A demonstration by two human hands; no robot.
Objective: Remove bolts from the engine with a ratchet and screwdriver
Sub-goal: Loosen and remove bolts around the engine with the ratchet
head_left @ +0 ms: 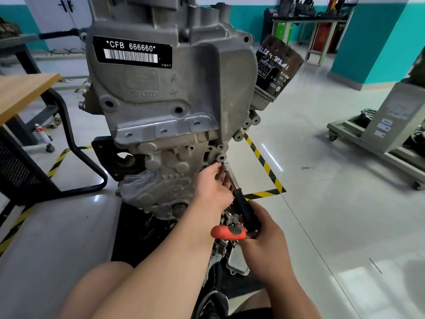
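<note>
Grey engine (174, 88) upright, ratchet (246, 210) and screwdriver (227, 232) at its lower right edge.
The cast engine carries a black "*CFB 666660*" barcode label. The ratchet's black grip and chrome shank slant up to a round boss on the casting, the left hand (211, 187) pinching near its head. The right hand (264, 245) grips the ratchet's handle end together with the screwdriver's orange handle, which lies crosswise beneath it, its blade hidden.

Open floor (322, 215) right of the engine (174, 107), oil filter (279, 67) overhead, table (23, 90) at left.
</note>
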